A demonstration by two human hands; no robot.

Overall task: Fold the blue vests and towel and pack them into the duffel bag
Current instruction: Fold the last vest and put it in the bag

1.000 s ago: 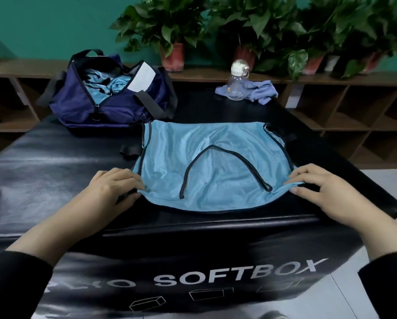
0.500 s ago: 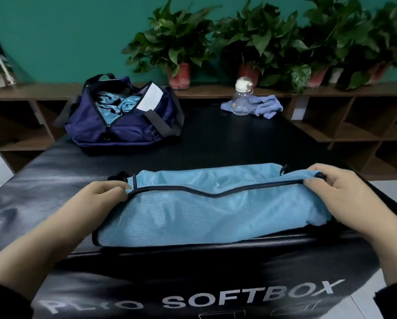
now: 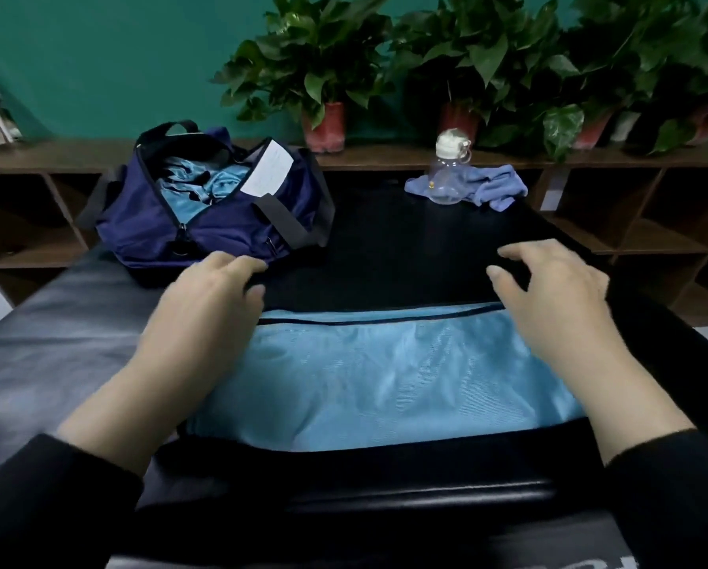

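- The blue vest (image 3: 385,375), folded into a wide band, lies flat at the near edge of the black table (image 3: 405,248).
- The left hand (image 3: 208,305) and right hand (image 3: 549,297) hover over its two ends, fingers loose, holding nothing.
- The duffel bag (image 3: 204,207) sits open at the far left with blue cloth inside.
- The towel (image 3: 492,188) lies crumpled at the far edge, behind a clear bottle (image 3: 446,174).

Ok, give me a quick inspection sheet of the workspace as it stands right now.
Surface: black padded table, glossy.
Job's things: blue vest folded into a band at the near edge; duffel bag unzipped, blue fabric inside; towel crumpled at the far end.
Clutter: clear bottle standing at the towel.
Grips: left hand and right hand over the vest's ends, fingers relaxed, holding nothing.
Cables: nothing seen.
Surroundings: potted plants, wooden shelves, teal wall.
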